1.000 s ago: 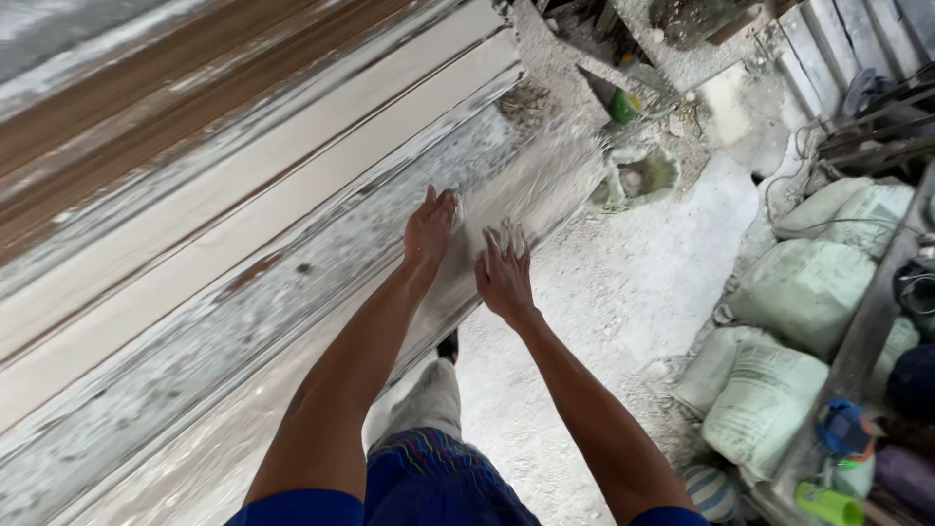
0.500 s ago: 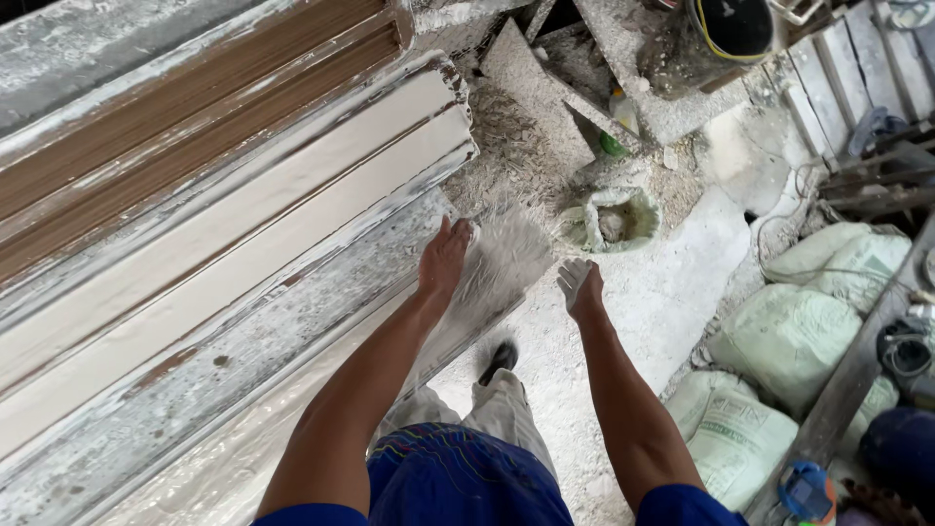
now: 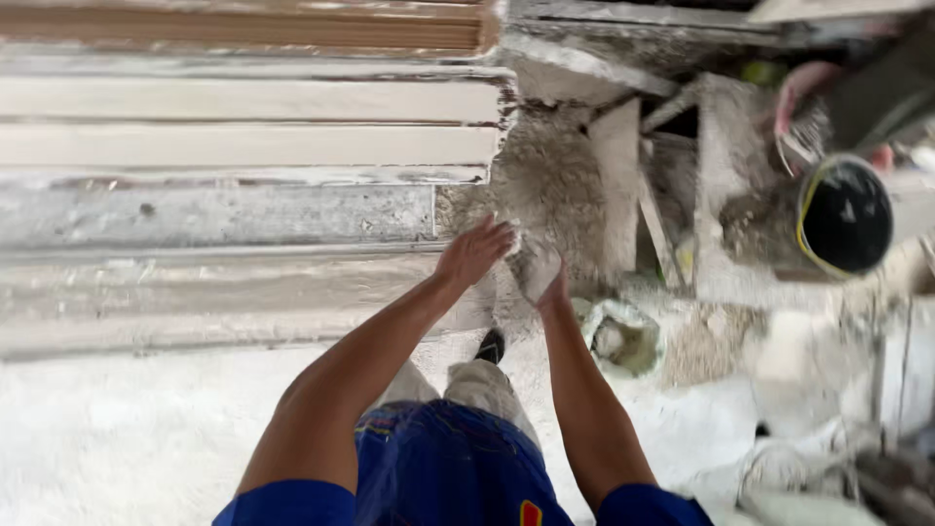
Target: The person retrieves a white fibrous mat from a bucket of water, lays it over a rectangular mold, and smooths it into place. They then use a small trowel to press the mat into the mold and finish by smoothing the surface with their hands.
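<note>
Hands reach the end of the plaster-caked mould

Both have slid along it since a second ago: left hand spread flat on the mould, right hand open, empty beside its end.

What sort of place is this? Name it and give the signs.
Likely a plaster or cement casting workshop. Long white-caked moulding strips lie side by side, white powder coats the floor, and a crusted black bucket stands nearby. Both the left hand and right hand are dusted white.

Bright, even daylight, soft shadows; motion blur smears the right edge.
</note>
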